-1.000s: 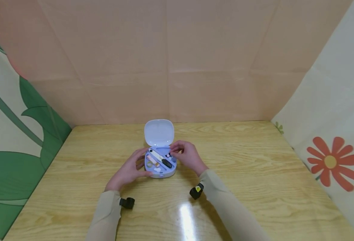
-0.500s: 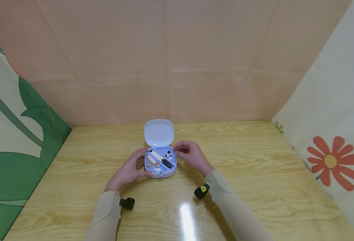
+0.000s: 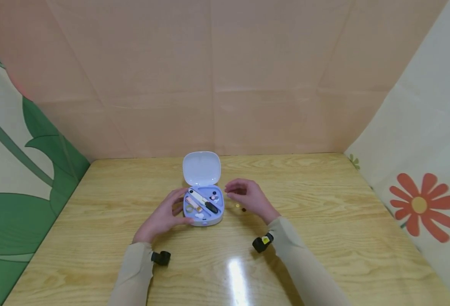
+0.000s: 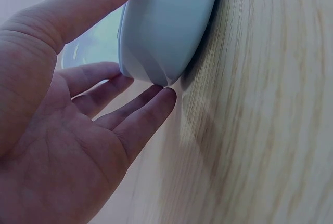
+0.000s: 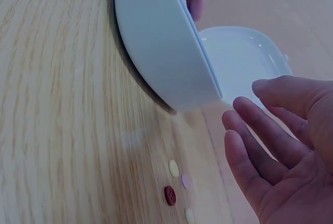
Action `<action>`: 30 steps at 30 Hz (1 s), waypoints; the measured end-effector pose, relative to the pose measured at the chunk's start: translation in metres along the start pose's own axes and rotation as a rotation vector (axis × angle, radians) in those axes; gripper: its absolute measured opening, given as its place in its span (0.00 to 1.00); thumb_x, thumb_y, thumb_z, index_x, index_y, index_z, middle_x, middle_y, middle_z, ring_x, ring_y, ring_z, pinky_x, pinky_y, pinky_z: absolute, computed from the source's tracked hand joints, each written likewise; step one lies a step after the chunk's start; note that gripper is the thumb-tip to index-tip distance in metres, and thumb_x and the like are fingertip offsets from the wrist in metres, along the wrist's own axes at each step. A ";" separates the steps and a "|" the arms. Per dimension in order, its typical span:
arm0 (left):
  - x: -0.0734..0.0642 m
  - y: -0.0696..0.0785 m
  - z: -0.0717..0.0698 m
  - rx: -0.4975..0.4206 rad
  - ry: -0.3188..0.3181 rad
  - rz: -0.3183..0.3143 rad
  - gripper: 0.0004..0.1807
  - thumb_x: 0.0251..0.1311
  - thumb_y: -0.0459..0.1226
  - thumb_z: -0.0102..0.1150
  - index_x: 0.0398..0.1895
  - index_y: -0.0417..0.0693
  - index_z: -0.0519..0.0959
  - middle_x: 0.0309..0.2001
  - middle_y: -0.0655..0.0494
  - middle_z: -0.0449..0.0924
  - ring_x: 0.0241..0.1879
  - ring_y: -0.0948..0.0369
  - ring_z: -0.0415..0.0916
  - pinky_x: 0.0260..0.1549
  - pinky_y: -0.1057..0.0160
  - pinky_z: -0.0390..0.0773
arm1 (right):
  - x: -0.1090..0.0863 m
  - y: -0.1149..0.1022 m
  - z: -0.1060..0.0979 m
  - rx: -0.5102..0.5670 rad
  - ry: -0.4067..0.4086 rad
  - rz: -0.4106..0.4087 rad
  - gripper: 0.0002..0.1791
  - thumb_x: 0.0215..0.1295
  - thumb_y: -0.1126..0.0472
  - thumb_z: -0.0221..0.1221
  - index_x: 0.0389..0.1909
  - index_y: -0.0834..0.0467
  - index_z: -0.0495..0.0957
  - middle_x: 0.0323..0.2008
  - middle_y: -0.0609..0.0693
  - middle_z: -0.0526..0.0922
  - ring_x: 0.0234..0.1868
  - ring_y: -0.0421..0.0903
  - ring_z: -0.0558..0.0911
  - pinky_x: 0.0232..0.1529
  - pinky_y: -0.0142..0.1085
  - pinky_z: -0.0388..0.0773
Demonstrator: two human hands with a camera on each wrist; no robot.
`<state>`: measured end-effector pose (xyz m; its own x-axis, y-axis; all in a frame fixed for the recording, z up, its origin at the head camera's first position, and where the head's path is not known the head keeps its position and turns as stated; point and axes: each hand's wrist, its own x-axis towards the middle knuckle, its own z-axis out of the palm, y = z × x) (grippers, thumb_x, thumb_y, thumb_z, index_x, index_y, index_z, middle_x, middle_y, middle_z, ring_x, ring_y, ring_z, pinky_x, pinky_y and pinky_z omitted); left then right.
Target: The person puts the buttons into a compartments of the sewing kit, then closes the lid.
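Note:
A small lilac-and-white sewing box [image 3: 211, 222] stands on the table with its lid [image 3: 202, 168] raised. Diagonally across its tray lies a slim white tool with a black end [image 3: 211, 207]; beside it are a pinkish strip [image 3: 194, 204] and several tiny items. My left hand [image 3: 164, 217] holds the box at its left side, thumb near the front and fingers farther back. To the right of the box, my right hand [image 3: 250, 199] hovers with loosely bent fingers, apart from it and holding nothing. Several buttons lie below that hand, including a dark red button [image 5: 170, 195] and a cream button [image 5: 173, 168].
The wooden table [image 3: 94, 204] extends around the box on all sides. Behind it rises a plain pinkish backdrop [image 3: 209, 85]. Printed cloths with a red flower [image 3: 420, 205] at right and green leaves [image 3: 14, 225] at left flank the table.
My right hand has drawn back rightward from the tray to beside the box. Buttons now show on the table under it. The left hand has kept its place.

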<state>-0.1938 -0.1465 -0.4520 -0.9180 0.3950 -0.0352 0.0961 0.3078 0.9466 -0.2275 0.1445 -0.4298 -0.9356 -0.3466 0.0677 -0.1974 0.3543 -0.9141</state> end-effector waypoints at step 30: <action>0.001 -0.001 0.001 0.019 0.001 -0.010 0.50 0.43 0.36 0.75 0.72 0.55 0.59 0.69 0.55 0.55 0.66 0.50 0.58 0.65 0.55 0.65 | -0.023 0.004 -0.036 -0.023 0.019 0.030 0.14 0.65 0.69 0.58 0.51 0.69 0.75 0.47 0.63 0.80 0.49 0.56 0.79 0.52 0.48 0.78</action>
<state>-0.1946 -0.1457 -0.4531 -0.9192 0.3912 -0.0443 0.0942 0.3279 0.9400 -0.2170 0.1857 -0.4206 -0.9466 -0.3189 0.0477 -0.1751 0.3842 -0.9065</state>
